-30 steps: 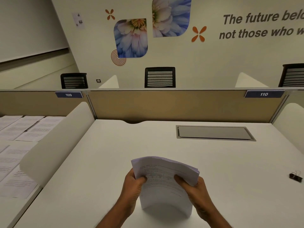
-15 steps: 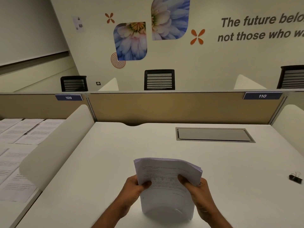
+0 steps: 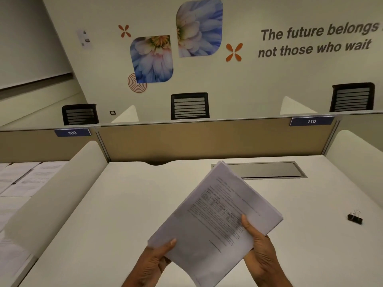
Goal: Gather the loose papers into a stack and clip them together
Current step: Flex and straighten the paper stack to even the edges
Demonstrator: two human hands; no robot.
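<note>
Paper stack [image 3: 215,216]: held tilted above the desk [image 3: 116,214]. Left hand [image 3: 154,259] pinches the lower-left corner, right hand [image 3: 260,245] grips the right edge. Probably light, floppy, prone to sliding; clip near a squared edge. Binder clip [image 3: 354,217]: lies well right.

I hold the paper stack [image 3: 215,220] above the table [image 3: 116,204] — my left grip [image 3: 154,261] at its left corner, right grip [image 3: 260,247] at its right edge; the binder clip [image 3: 354,217] lies well right.
</note>
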